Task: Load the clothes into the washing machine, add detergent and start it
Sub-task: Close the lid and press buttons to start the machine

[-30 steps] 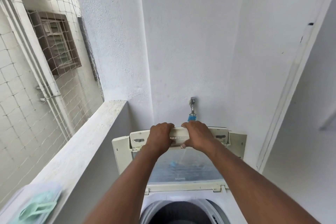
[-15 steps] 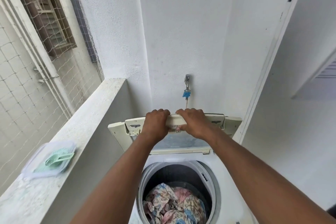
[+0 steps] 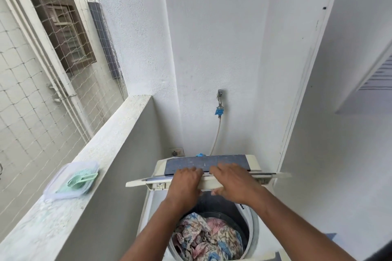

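Observation:
A white top-loading washing machine (image 3: 255,226) stands below me, its drum filled with floral clothes (image 3: 209,238). The cream lid (image 3: 140,182) is tilted nearly flat above the opening, seen edge-on. My left hand (image 3: 185,181) and my right hand (image 3: 232,182) both grip the lid's front edge, side by side, fingers curled over it. Behind the lid lies the dark blue control panel (image 3: 229,162). A clear detergent box (image 3: 71,179) with a green scoop (image 3: 81,180) on top sits on the ledge to the left.
A concrete parapet ledge (image 3: 118,133) runs along the left, with netting (image 3: 31,95) beyond it. A tap (image 3: 220,101) with a hose and a wall socket (image 3: 177,152) are on the white wall behind the machine. A white wall closes the right side.
The lid has swung down from upright to almost horizontal with both hands on it. The control panel is now uncovered, and my view has tilted down to show the clothes.

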Demonstrator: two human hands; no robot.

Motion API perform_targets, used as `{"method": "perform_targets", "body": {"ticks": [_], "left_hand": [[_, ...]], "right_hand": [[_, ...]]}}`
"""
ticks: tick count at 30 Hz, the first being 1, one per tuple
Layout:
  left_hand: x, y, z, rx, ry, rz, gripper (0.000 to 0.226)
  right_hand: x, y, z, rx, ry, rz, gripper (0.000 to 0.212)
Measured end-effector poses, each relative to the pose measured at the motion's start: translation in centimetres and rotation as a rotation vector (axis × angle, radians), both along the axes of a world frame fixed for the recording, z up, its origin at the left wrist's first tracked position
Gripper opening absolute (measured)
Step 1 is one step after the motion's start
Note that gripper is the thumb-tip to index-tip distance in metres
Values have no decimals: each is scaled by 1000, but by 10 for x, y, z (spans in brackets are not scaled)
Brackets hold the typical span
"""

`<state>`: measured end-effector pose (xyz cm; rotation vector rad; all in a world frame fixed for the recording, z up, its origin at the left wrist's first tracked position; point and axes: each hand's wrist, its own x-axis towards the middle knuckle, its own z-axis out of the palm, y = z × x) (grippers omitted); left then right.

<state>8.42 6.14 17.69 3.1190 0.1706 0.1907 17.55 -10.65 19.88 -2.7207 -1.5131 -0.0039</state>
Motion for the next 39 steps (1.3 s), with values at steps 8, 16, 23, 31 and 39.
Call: {"method": "perform_targets", "body": {"ticks": [8, 16, 23, 31, 39], "left_hand": [[-52, -30, -47, -184, 159, 72, 21], [-85, -40, -90, -342, 151, 22, 18], [-101, -46, -135, -432, 162, 31, 19], [-107, -49, -168, -418, 166, 29, 21], [-110, -52, -190, -457, 135, 42, 24]], "right_hand": [[-48, -26, -63, -13, 235, -18, 36], [-79, -39, -114, 34, 313, -69, 39], [-91, -45, -153, -28, 288, -75, 31], [-100, -48, -179, -92, 258, -75, 30], [-100, -47, -195, -94, 315, -108, 29]]}}
